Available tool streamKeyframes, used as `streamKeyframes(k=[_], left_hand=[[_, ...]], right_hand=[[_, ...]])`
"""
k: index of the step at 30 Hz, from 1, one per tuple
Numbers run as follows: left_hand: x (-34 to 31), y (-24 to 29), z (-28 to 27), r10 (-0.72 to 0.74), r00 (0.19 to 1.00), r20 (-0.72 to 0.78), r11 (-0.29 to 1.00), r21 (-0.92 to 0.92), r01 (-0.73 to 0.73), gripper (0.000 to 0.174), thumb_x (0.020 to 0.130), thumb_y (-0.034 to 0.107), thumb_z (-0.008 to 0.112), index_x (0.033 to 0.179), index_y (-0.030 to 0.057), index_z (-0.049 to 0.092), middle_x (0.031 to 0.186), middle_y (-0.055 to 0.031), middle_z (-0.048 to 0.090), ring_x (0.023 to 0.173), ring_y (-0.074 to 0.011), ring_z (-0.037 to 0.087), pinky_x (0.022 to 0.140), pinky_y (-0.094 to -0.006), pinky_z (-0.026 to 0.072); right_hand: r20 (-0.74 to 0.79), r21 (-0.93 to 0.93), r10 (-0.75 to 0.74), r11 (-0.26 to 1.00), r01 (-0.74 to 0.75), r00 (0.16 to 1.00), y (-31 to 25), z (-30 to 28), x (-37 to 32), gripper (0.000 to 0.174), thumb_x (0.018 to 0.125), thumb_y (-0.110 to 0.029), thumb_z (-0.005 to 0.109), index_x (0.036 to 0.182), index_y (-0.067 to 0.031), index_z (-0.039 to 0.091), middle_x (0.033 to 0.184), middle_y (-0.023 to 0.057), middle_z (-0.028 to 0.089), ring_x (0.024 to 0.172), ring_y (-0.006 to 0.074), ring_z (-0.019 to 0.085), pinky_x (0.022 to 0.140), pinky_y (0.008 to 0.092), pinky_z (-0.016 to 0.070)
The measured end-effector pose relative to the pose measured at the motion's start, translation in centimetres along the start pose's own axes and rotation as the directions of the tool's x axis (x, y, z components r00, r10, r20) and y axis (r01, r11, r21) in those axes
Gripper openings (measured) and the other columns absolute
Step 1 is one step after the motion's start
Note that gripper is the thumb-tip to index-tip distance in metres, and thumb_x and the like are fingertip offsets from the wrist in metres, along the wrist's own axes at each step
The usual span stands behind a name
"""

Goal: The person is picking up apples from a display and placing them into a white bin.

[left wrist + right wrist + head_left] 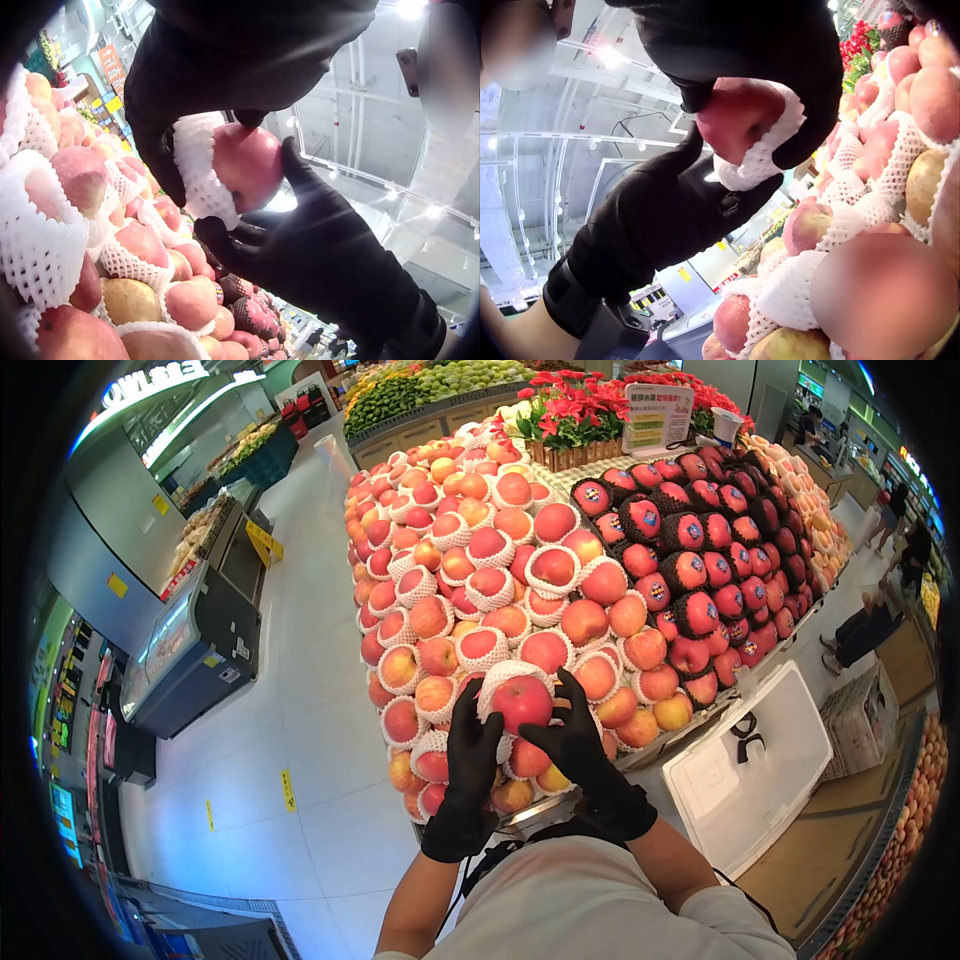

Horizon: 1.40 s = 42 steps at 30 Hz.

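A red apple [522, 703], partly sleeved in a white foam net [497, 678], is held up between two black-gloved hands over the near part of the fruit pile. My left hand [470, 742] grips it from the left side, thumb toward the front. On the other side my right hand [577, 738] grips it too, with fingers round the net and thumb by the bare skin. In the left wrist view the net [201, 169] covers one half of the apple [247, 165]. The right wrist view shows the apple [739, 120] bare at its thumb side.
Many netted apples [430, 617] slope away below the hands. Right of them lie dark red apples in black nets [690, 565]. A white bin [745, 760] stands at the right, and red flowers [575, 405] with a sign [657, 417] stand at the back. A freezer case [190, 650] is left.
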<state>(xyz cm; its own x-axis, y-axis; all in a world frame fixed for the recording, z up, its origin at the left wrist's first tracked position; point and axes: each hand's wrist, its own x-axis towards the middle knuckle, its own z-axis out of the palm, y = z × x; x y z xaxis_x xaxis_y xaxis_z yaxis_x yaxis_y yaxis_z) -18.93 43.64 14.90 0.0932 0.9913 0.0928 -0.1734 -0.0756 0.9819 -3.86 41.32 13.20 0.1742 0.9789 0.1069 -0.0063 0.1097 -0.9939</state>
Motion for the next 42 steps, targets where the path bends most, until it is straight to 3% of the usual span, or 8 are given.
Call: streamKeyframes(k=[7,13,19,30,35,37,39,42], left_hand=[[0.0,2.1,-0.7,-0.251,0.964,0.092,0.964,-0.067,0.257,0.052,0.097,0.023,0.052,0.142,0.0011,0.037,0.134,-0.0116,0.050,0.117,-0.0204,0.054,0.094,-0.0342,0.0493],[0.3,1.0,-1.5,-0.062,0.979,0.196,0.992,0.124,0.038,0.048,0.101,0.034,0.044,0.137,0.0031,0.044,0.126,-0.0104,0.054,0.111,-0.0211,0.058,0.090,-0.0337,0.0517],[0.6,0.7,-2.1,-0.275,0.961,0.020,0.959,-0.065,0.275,0.044,0.099,0.029,0.052,0.133,0.0018,0.049,0.120,-0.0104,0.059,0.103,-0.0197,0.061,0.084,-0.0331,0.0538],[0.5,0.8,-2.9,-0.126,0.967,0.222,0.983,0.156,0.092,0.049,0.089,0.016,0.065,0.131,-0.0033,0.049,0.122,-0.0123,0.059,0.109,-0.0209,0.059,0.093,-0.0346,0.0489],[-0.5,2.8,-2.1,-0.263,0.956,0.126,0.933,-0.220,0.286,0.064,0.083,0.021,0.073,0.134,-0.0041,0.042,0.120,-0.0117,0.060,0.108,-0.0234,0.060,0.091,-0.0369,0.0491],[-0.7,4.0,-2.2,-0.214,0.975,0.063,0.977,0.035,0.212,0.071,0.079,0.023,0.078,0.132,-0.0044,0.040,0.117,-0.0122,0.062,0.106,-0.0245,0.061,0.089,-0.0374,0.0503],[-0.6,4.7,-3.3,-0.015,0.991,0.132,0.800,0.596,-0.067,0.075,0.074,0.026,0.082,0.128,-0.0034,0.039,0.115,-0.0137,0.062,0.106,-0.0265,0.062,0.088,-0.0379,0.0504],[-0.8,4.7,-3.9,0.009,0.992,0.126,0.829,0.554,-0.078,0.075,0.072,0.029,0.085,0.124,-0.0019,0.040,0.114,-0.0153,0.063,0.104,-0.0273,0.062,0.089,-0.0382,0.0499]], right_hand=[[0.068,-0.094,-0.253,0.961,0.258,0.965,2.6,-0.3,1.3,0.078,0.073,-0.015,0.082,0.137,-0.0023,0.040,0.123,0.0131,0.049,0.105,0.0215,0.054,0.086,0.0336,0.0484],[0.206,-0.007,0.030,1.000,-0.029,0.978,-0.8,-1.4,1.5,0.059,0.080,-0.007,0.071,0.134,-0.0022,0.046,0.122,0.0107,0.055,0.111,0.0192,0.055,0.092,0.0340,0.0484],[0.177,0.037,0.009,0.999,-0.016,0.984,-1.8,-1.4,1.1,0.067,0.078,-0.005,0.073,0.137,-0.0026,0.041,0.123,0.0123,0.054,0.113,0.0210,0.055,0.095,0.0353,0.0482],[0.216,-0.235,-0.437,0.844,0.481,0.873,-2.3,-1.0,0.8,0.060,0.076,-0.013,0.078,0.130,-0.0040,0.052,0.125,0.0146,0.056,0.114,0.0240,0.055,0.091,0.0361,0.0480],[0.097,-0.079,-0.235,0.967,0.243,0.967,-2.4,-1.0,1.4,0.049,0.082,-0.011,0.071,0.127,-0.0018,0.054,0.119,0.0131,0.060,0.108,0.0208,0.059,0.090,0.0336,0.0482],[0.047,0.018,-0.110,0.994,0.110,0.993,-2.0,-0.8,1.6,0.045,0.085,-0.010,0.068,0.127,-0.0006,0.054,0.116,0.0126,0.062,0.106,0.0196,0.060,0.090,0.0326,0.0480],[0.049,0.146,-0.047,0.988,0.040,0.998,-1.2,-0.5,1.7,0.048,0.085,-0.010,0.068,0.129,0.0007,0.052,0.119,0.0117,0.060,0.109,0.0197,0.058,0.092,0.0322,0.0474],[0.091,0.277,0.026,0.960,-0.050,0.996,-1.4,0.2,1.5,0.057,0.082,-0.011,0.072,0.133,-0.0002,0.049,0.123,0.0102,0.057,0.111,0.0201,0.056,0.094,0.0328,0.0462]])
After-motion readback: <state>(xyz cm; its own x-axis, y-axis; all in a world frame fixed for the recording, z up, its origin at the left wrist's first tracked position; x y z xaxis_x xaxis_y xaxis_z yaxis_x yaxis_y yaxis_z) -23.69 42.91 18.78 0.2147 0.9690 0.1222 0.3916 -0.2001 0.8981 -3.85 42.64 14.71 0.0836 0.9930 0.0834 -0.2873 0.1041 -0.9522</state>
